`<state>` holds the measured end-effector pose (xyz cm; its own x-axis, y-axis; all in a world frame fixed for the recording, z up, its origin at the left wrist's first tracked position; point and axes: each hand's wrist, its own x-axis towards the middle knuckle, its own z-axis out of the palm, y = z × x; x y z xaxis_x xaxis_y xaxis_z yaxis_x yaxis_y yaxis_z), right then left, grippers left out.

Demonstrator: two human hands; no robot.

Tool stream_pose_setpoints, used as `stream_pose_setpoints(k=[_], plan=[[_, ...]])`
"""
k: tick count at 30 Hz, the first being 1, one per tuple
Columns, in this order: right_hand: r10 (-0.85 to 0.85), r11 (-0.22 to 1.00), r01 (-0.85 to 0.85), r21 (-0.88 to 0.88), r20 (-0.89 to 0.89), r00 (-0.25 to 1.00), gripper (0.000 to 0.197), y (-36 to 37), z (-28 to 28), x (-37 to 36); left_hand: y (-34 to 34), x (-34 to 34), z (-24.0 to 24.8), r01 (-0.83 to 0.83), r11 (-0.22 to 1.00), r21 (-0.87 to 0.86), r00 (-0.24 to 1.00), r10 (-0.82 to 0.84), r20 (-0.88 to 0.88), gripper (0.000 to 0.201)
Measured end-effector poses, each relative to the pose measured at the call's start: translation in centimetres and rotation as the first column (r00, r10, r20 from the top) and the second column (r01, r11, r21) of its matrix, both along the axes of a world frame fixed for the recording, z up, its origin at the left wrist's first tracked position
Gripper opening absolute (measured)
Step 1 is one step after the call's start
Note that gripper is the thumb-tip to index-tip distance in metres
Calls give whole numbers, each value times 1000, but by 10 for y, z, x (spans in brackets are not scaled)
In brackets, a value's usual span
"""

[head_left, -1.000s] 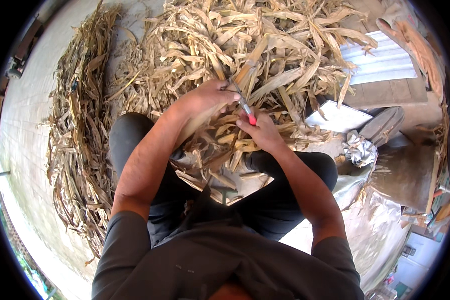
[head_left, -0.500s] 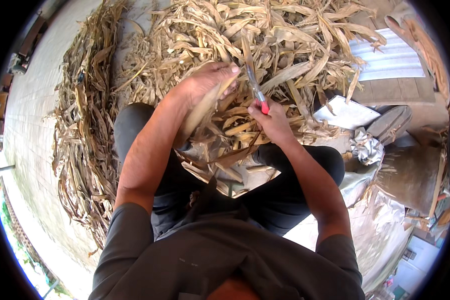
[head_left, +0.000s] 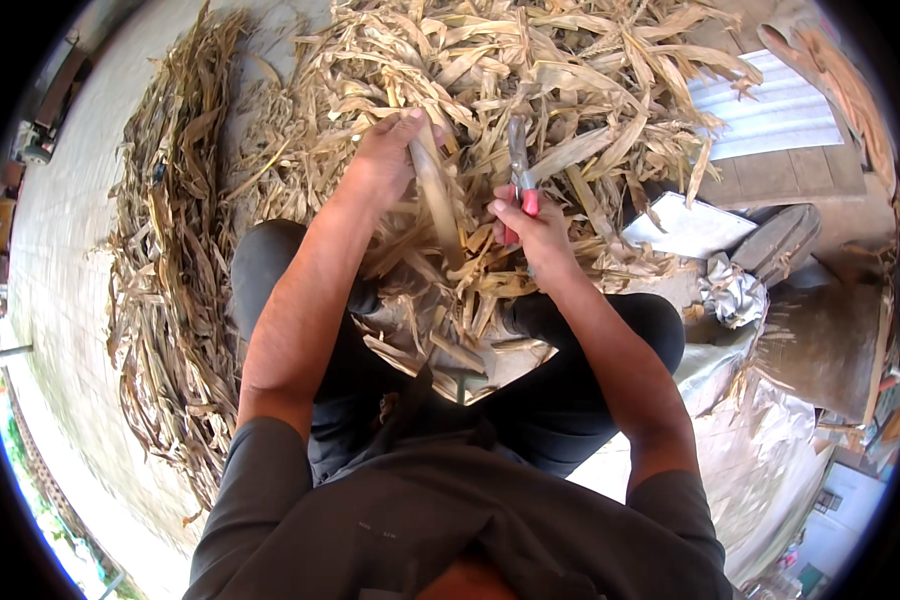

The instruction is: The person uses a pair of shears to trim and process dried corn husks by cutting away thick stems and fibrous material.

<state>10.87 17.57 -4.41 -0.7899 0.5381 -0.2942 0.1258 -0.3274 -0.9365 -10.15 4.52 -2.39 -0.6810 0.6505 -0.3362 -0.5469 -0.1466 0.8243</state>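
Observation:
My left hand (head_left: 388, 158) is closed on the upper end of a long, pale dry corn husk (head_left: 435, 195), which hangs down between my hands and is a little blurred. Red-handled pruning shears (head_left: 518, 155) are gripped in my right hand (head_left: 538, 238), their metal jaws pointing away from me. The jaws stand apart from the husk, to its right. Beyond both hands spreads a big heap of dry corn husks (head_left: 480, 60). Cut husk pieces (head_left: 460, 345) lie on the floor between my bent legs.
A long row of dry husks (head_left: 175, 260) lies to my left. At the right are a corrugated white sheet (head_left: 770, 110) on boards, a white panel (head_left: 685, 228), a dark shoe-shaped object (head_left: 782, 248), crumpled silvery wrapping (head_left: 734, 290) and a brown board (head_left: 815, 350).
My left hand has pulled back leftward, and the husk now hangs steeper, away from the shears. My right hand has drawn slightly nearer to me, turning the shears more upright in the picture.

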Motion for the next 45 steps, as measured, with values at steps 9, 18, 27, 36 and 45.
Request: stream_pose_setpoints(k=[9, 18, 27, 36, 45], plan=[[152, 908, -167, 385, 68, 986, 36, -3, -20, -1, 2, 0, 7, -189, 949, 252, 969, 139, 203, 28], [120, 992, -120, -28, 6, 993, 25, 6, -1, 1, -3, 0, 18, -176, 953, 246, 983, 158, 91, 29], [193, 980, -197, -35, -100, 976, 23, 29, 15, 2, -5, 12, 41, -353, 929, -110, 26, -108, -994, 65], [176, 976, -180, -119, -45, 983, 31, 34, 32, 12, -19, 18, 33, -238, 839, -489, -295, -542, -787, 46], [-98, 984, 86, -155, -72, 993, 29, 48, 30, 7, -15, 10, 1, -48, 826, -562, 22, -562, -827, 27]])
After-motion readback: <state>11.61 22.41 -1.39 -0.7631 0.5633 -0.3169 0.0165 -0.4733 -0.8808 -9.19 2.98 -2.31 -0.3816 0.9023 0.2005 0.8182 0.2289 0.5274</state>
